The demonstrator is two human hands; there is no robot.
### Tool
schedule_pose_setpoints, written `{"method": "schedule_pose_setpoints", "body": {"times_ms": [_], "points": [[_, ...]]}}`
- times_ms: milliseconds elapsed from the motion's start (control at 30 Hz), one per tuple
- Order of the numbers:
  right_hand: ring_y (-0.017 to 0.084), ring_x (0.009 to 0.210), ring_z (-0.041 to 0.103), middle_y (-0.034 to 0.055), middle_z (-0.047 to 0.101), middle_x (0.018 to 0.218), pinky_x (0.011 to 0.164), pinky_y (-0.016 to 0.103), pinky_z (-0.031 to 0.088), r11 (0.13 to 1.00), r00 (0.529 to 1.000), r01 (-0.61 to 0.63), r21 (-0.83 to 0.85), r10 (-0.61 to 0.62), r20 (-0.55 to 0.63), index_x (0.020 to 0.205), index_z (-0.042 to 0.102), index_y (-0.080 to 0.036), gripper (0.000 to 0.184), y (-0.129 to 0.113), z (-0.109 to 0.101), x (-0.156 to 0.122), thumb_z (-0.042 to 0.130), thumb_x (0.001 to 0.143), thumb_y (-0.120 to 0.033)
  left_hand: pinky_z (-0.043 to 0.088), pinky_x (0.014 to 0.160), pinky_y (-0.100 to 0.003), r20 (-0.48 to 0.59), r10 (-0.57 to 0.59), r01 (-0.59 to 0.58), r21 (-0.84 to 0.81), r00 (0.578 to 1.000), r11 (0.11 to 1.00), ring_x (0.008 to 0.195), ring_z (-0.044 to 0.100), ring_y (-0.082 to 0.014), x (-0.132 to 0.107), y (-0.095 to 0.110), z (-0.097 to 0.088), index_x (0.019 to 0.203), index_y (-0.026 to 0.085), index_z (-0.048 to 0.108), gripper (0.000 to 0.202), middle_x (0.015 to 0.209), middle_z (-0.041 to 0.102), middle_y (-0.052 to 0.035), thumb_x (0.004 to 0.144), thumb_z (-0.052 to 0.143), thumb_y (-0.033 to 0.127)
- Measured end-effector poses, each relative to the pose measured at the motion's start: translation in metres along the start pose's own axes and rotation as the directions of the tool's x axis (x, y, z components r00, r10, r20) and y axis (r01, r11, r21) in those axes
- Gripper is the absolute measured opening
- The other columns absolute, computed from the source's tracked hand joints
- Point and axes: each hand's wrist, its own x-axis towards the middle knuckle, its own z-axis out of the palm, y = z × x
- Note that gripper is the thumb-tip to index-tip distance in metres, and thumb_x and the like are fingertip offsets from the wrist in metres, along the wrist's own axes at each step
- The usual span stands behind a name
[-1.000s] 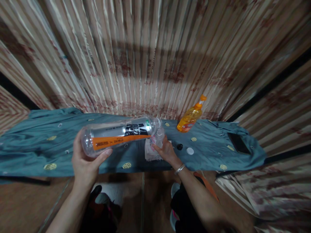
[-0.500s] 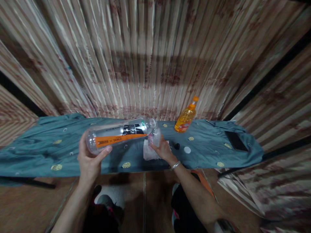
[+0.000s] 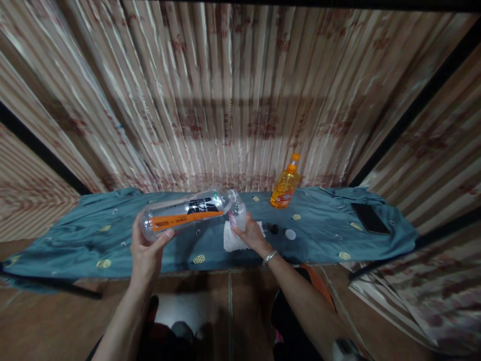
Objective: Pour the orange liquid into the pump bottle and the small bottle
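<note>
My left hand [image 3: 148, 248] is wrapped round the base of a large clear plastic bottle [image 3: 180, 213] with an orange and black label. The bottle lies nearly level, its uncapped neck slightly raised and pointing right. That neck meets the top of a small clear bottle [image 3: 237, 215], which my right hand [image 3: 251, 233] grips upright. Whether liquid passes between them I cannot tell. Beneath the small bottle a white cloth [image 3: 233, 241] lies on the table. Just right of my right hand are a small black cap [image 3: 274, 229] and a white disc [image 3: 290, 234].
A bottle of orange liquid [image 3: 283, 193] with an orange cap stands towards the back of the table. A black phone [image 3: 370, 218] lies at the right end. The blue-green tablecloth [image 3: 319, 245] is wrinkled. Patterned curtains [image 3: 240, 100] hang behind, between dark frame bars [image 3: 409, 113].
The camera view has shifted a little. The large bottle's neck still meets the small bottle, its tilt slightly different. Both hands keep their grips.
</note>
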Motion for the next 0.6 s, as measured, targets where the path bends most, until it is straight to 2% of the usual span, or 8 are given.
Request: {"method": "schedule_pose_setpoints", "body": {"times_ms": [133,467,600], "points": [[0.027,0.098,0.067,0.0120,0.068,0.105,0.086,0.037,0.051,1.000,0.999,0.020,-0.011,-0.021,-0.031,0.122,0.044,-0.014,0.052,0.0029,0.0038,0.0009,0.067,0.078,-0.032,0.060,0.067,-0.031,0.026,-0.016,0.017,-0.039,1.000,0.999,0.092,0.060,-0.0204,-0.0011,0.0005,0.0019,0.126,0.034,0.058,0.083,0.113,0.060,-0.0030,0.049,0.086,0.018],[0.027,0.100,0.067,0.0114,0.067,0.106,0.088,0.040,0.052,0.998,0.998,0.047,0.048,-0.044,-0.055,0.122,0.045,-0.016,0.053,0.0069,0.0074,0.0016,0.067,0.076,-0.032,0.059,0.070,-0.030,-0.003,-0.075,0.075,-0.114,0.997,0.991,0.087,0.063,-0.0172,-0.0046,-0.0019,0.0058,0.124,0.036,0.058,0.082,0.106,0.065,0.0001,0.050,0.086,0.017],[0.028,0.099,0.067,0.0108,0.068,0.104,0.087,0.041,0.053,0.996,0.997,0.047,0.075,-0.043,-0.059,0.119,0.047,-0.017,0.049,0.0077,0.0081,0.0011,0.066,0.076,-0.033,0.058,0.070,-0.032,-0.034,-0.138,0.131,-0.142,0.990,0.981,0.082,0.065,-0.0187,-0.0032,-0.0045,0.0062,0.104,0.024,0.067,0.061,0.091,0.070,-0.0014,0.047,0.087,0.019]]}}
